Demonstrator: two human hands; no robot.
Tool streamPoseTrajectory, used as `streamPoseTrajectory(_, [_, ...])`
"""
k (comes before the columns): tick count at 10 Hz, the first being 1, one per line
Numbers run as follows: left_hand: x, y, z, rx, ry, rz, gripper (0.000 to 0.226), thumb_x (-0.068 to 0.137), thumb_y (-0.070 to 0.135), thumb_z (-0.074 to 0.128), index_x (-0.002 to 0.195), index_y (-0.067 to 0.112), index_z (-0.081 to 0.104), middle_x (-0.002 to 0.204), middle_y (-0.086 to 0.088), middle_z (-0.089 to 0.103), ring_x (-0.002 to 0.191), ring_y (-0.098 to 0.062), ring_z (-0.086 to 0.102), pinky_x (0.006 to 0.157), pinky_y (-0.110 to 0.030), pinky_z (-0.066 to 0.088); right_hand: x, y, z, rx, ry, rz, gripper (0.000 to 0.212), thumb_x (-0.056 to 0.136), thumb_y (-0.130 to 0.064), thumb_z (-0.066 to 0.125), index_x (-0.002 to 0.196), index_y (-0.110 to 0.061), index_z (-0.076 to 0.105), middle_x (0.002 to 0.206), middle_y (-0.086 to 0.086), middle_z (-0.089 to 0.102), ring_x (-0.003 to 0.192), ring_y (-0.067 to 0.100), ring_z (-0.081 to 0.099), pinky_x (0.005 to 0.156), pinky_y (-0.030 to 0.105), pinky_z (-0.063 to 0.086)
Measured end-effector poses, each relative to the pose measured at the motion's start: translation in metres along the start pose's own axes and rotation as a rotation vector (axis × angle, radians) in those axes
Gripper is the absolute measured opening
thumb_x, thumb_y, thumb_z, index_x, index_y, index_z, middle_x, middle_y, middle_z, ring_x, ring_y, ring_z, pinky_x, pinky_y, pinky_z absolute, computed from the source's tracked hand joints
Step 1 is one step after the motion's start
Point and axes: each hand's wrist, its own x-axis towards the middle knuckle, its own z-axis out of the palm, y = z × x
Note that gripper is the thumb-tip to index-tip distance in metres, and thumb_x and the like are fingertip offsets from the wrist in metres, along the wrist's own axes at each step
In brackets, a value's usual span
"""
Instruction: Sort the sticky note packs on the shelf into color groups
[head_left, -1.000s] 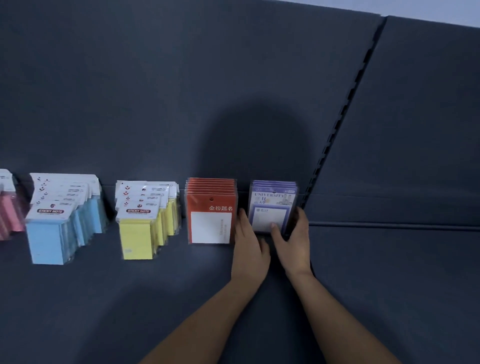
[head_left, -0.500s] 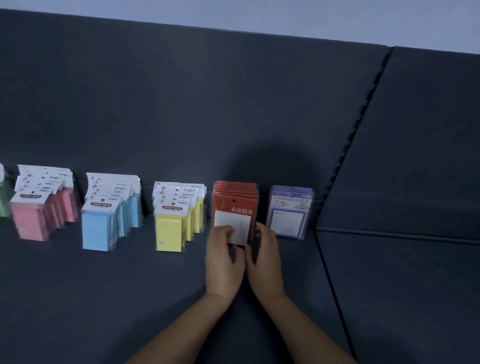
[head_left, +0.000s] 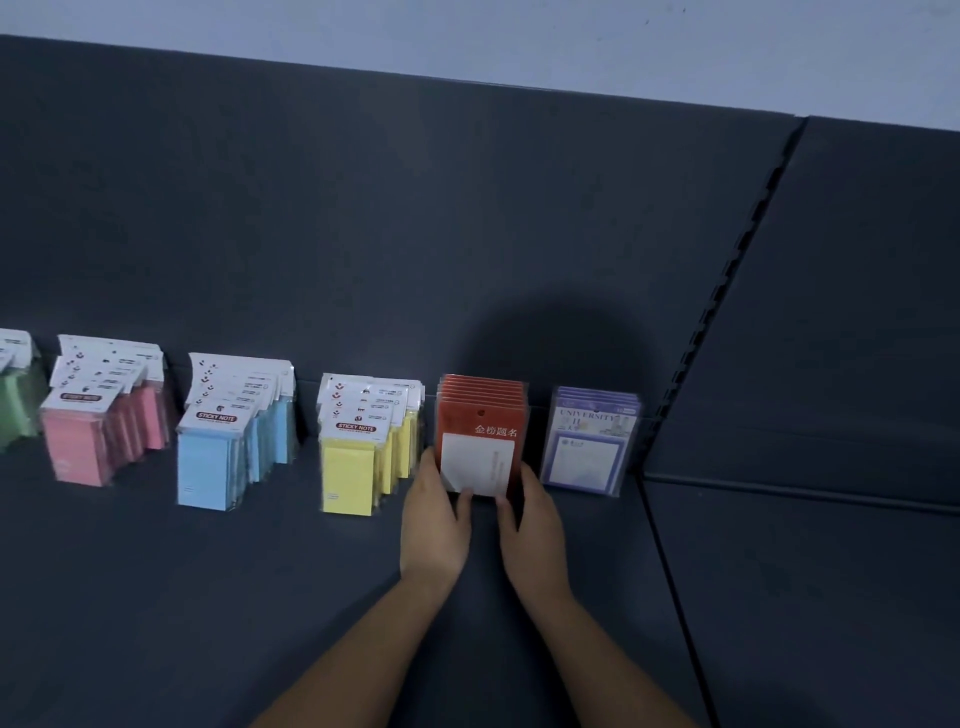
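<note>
The red packs (head_left: 480, 431) stand upright on the shelf (head_left: 156, 597) in one row that runs from near to far, front face toward the person. They lie between the yellow packs (head_left: 363, 447) on the left and the purple packs (head_left: 592, 441) on the right. The row sits directly between the two hands, so neither is nearer. The left hand (head_left: 434, 525) lays its fingers (head_left: 427, 462), straight and pressed together, along the row's left side, thumb at the front pack's lower edge. The right hand (head_left: 532, 525) mirrors it on the right side, its fingers (head_left: 527, 475) also straight and together. Any squaring push would likely run inward from both sides or away toward the back panel.

A second ago both hands bracketed the purple packs in the same manner. Half a second ago they were reaching the red row, and now they close on its flanks. The purple packs stand free, just beside the right hand. The view has also swung left, so blue packs (head_left: 234, 436), pink packs (head_left: 98, 415) and a green edge (head_left: 15, 395) show.
</note>
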Motion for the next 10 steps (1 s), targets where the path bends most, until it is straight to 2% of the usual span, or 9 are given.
streamPoseTrajectory(2, [-0.001, -0.002, 0.001, 0.030, 0.011, 0.003, 0.056, 0.089, 0.015, 0.058, 0.138, 0.015, 0.031, 0.128, -0.001, 0.054, 0.116, -0.015, 0.053, 0.096, -0.036, 0.047, 0.001, 0.003, 0.002, 0.002, 0.026, -0.001, 0.037, 0.094, -0.024, 0.052, 0.129, -0.016, 0.046, 0.126, -0.003, 0.053, 0.115, 0.008, 0.049, 0.092, 0.015, 0.037])
streamPoseTrajectory(3, [-0.002, -0.003, 0.001, 0.043, 0.018, 0.002, 0.055, 0.090, 0.019, 0.057, 0.138, 0.018, 0.031, 0.126, 0.001, 0.055, 0.112, -0.012, 0.053, 0.090, -0.027, 0.046, 0.002, 0.003, 0.003, 0.003, 0.012, -0.008, 0.044, 0.093, -0.024, 0.052, 0.135, -0.015, 0.041, 0.130, -0.002, 0.050, 0.120, 0.010, 0.048, 0.097, 0.021, 0.040])
streamPoseTrajectory(4, [-0.002, -0.001, 0.001, 0.032, 0.017, 0.004, 0.052, 0.091, 0.022, 0.055, 0.137, 0.020, 0.032, 0.124, 0.005, 0.055, 0.109, -0.009, 0.054, 0.085, -0.022, 0.043, 0.004, 0.003, 0.004, -0.031, -0.042, 0.005, 0.053, 0.095, -0.026, 0.049, 0.143, -0.016, 0.030, 0.140, 0.000, 0.045, 0.128, 0.013, 0.043, 0.105, 0.035, 0.040])
streamPoseTrajectory(6, [0.001, -0.001, 0.001, 0.037, 0.018, 0.042, 0.053, 0.091, 0.028, 0.054, 0.138, 0.022, 0.030, 0.122, 0.005, 0.058, 0.106, -0.009, 0.057, 0.087, -0.031, 0.050, 0.015, -0.003, 0.007, -0.129, -0.017, 0.038, 0.045, 0.095, -0.029, 0.046, 0.138, -0.020, 0.038, 0.131, -0.001, 0.053, 0.120, 0.016, 0.047, 0.103, 0.037, 0.038])
streamPoseTrajectory(8, [0.001, -0.002, 0.001, 0.013, 0.005, 0.023, 0.046, 0.092, 0.026, 0.052, 0.134, 0.023, 0.033, 0.122, 0.004, 0.058, 0.106, -0.009, 0.057, 0.085, -0.026, 0.048, 0.013, -0.001, 0.007, -0.148, -0.026, 0.034, 0.045, 0.098, -0.035, 0.037, 0.139, -0.017, 0.037, 0.132, 0.001, 0.053, 0.121, 0.018, 0.047, 0.102, 0.039, 0.038])
streamPoseTrajectory(9, [0.000, -0.001, -0.003, -0.001, -0.015, -0.003, 0.049, 0.092, 0.024, 0.053, 0.137, 0.021, 0.032, 0.129, 0.002, 0.054, 0.116, -0.013, 0.053, 0.095, -0.034, 0.047, 0.010, -0.004, 0.007, -0.083, -0.021, 0.039, 0.046, 0.098, -0.033, 0.040, 0.139, -0.014, 0.037, 0.132, 0.005, 0.053, 0.121, 0.020, 0.047, 0.101, 0.040, 0.040])
streamPoseTrajectory(10, [-0.012, 0.001, -0.008, -0.020, 0.012, -0.037, 0.061, 0.093, 0.017, 0.050, 0.146, 0.015, 0.021, 0.145, -0.001, 0.040, 0.132, -0.015, 0.040, 0.108, -0.035, 0.036, 0.005, -0.007, 0.006, -0.037, 0.019, 0.084, 0.047, 0.098, -0.026, 0.042, 0.141, -0.008, 0.034, 0.135, 0.012, 0.050, 0.124, 0.023, 0.045, 0.104, 0.040, 0.038])
